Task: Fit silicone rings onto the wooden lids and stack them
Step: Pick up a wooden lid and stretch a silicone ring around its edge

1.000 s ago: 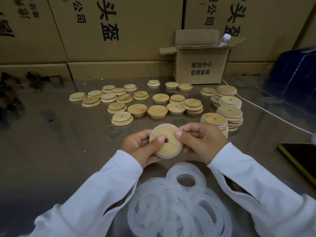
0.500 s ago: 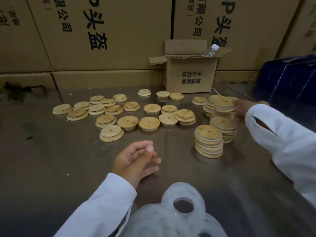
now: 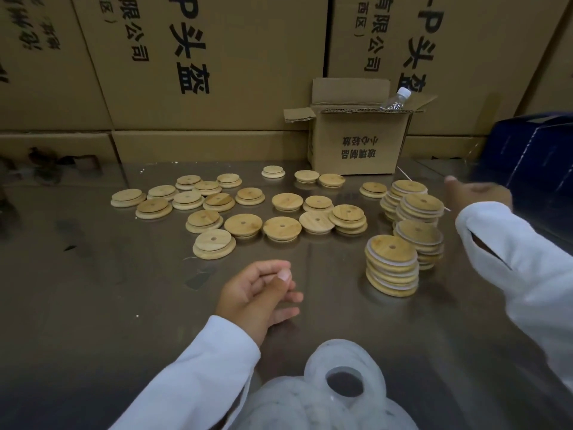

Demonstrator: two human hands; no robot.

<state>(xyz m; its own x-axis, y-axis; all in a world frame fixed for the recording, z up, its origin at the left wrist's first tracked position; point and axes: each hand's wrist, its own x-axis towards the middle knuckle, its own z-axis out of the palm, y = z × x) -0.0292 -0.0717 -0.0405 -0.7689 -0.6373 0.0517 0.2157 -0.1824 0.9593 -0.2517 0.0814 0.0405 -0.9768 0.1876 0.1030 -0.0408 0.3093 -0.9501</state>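
Several loose wooden lids with centre holes lie spread over the steel table. On the right stand several stacks of ringed lids: a front stack, one behind it, and a far stack. A heap of translucent silicone rings lies at the bottom edge. My left hand rests on the table in front of the loose lids, loosely curled and holding nothing. My right hand hovers blurred just right of the far stack, apart from it, with nothing in it.
A small opened cardboard box with a plastic bottle in it stands at the back of the table. Large printed cartons wall off the back. A dark blue box sits at the right edge.
A second ago both hands held one ringed lid. My right hand carried it to the far stack, left it there and now draws back to the right. My left hand rests empty.
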